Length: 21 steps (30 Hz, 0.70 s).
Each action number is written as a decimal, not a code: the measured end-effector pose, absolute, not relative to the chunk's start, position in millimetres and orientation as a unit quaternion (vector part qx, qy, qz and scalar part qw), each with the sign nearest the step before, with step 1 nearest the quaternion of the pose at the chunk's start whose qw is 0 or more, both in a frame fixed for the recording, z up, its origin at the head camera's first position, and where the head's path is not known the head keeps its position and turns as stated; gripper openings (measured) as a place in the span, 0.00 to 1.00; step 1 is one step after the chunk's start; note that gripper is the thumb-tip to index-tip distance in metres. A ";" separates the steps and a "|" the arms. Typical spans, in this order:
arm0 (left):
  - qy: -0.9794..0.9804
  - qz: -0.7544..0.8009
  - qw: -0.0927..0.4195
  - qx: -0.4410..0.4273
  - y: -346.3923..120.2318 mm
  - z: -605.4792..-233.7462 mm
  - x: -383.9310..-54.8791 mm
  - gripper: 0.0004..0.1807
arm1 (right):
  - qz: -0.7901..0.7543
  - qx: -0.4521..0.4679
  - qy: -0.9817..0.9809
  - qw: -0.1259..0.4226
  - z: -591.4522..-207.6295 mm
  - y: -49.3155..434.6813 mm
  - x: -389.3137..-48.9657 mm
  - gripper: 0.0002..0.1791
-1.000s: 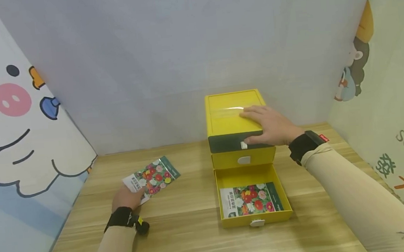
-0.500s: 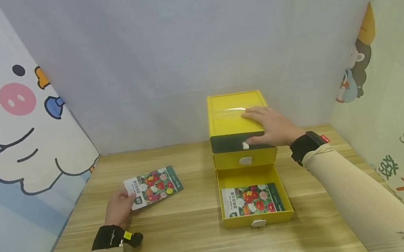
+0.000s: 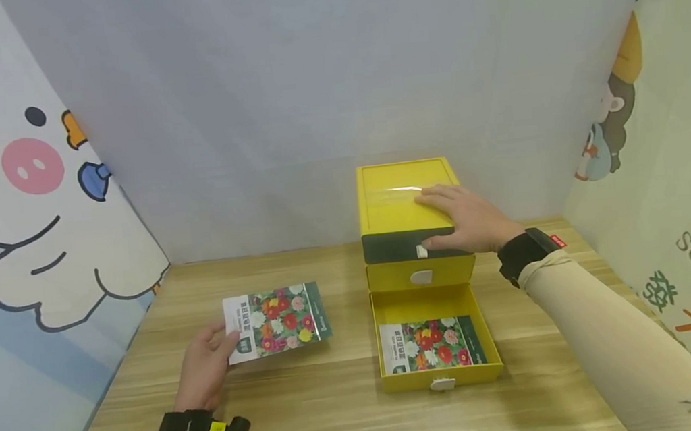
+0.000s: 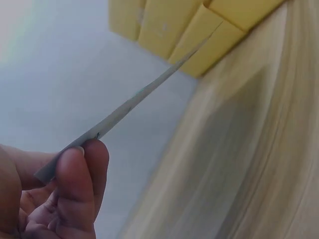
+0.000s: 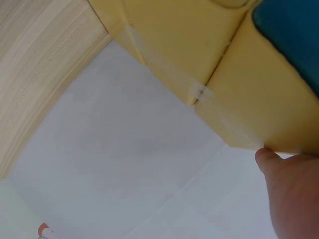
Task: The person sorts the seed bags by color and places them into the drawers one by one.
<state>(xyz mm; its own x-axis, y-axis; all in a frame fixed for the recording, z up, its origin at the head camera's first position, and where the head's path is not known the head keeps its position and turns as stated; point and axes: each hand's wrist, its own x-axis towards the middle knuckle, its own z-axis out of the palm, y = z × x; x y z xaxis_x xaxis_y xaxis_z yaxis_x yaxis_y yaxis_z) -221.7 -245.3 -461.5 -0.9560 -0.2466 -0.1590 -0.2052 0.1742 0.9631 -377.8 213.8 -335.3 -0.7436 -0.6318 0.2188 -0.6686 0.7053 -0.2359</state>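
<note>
My left hand (image 3: 203, 363) pinches a flower seed packet (image 3: 277, 320) by its white end, between thumb and fingers. In the left wrist view the packet (image 4: 132, 102) appears edge-on, raised over the tabletop, its far end toward the yellow drawers. My right hand (image 3: 472, 220) rests on the yellow drawer box (image 3: 401, 197), fingers spread on its top and thumb at the dark green front by a white tab. The bottom drawer (image 3: 422, 302) is pulled out, and a similar seed packet (image 3: 435, 344) lies face up inside it.
The box stands on a wood-grain table (image 3: 312, 407), close to a pale backdrop (image 3: 243, 149). Its middle drawer (image 3: 387, 278) is pushed in. Printed cartoon sheets flank the table, with a pig-nosed figure (image 3: 35, 219) at left and lettering at right.
My left hand has drawn back toward the near edge, and the packet it holds has turned level and shifted right. My right hand stays on the box.
</note>
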 end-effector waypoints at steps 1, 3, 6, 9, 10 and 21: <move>-0.763 -0.629 0.017 0.145 -243.4 -459.1 -219.9 0.31 | 0.152 0.353 -0.921 0.060 -335.8 213.8 -378.0 0.47; -0.756 -0.639 0.018 0.140 -239.6 -454.4 -216.7 0.30 | 0.153 0.354 -0.921 0.059 -336.6 213.7 -378.6 0.47; -0.743 -0.656 0.021 0.132 -234.0 -447.8 -212.2 0.29 | 0.156 0.354 -0.920 0.058 -337.1 213.5 -379.0 0.47; -0.736 -0.666 0.022 0.118 -228.5 -440.1 -208.0 0.29 | 0.156 0.353 -0.921 0.058 -336.1 213.6 -378.9 0.47; -0.735 -0.668 0.023 0.114 -226.8 -437.8 -206.7 0.29 | 0.155 0.353 -0.921 0.058 -335.9 213.7 -378.9 0.47; -0.734 -0.674 0.026 0.079 -199.4 -416.0 -193.5 0.24 | 0.150 0.351 -0.922 0.057 -334.2 213.1 -376.7 0.47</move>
<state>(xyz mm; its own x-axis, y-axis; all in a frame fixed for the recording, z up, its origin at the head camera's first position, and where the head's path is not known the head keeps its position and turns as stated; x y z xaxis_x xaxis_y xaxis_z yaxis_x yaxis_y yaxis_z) -193.5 -199.4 -416.0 -0.9861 -0.1514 -0.0684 -0.0810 0.0783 0.9936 -376.7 213.1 -334.2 -0.7464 -0.6310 0.2112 -0.6655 0.7081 -0.2361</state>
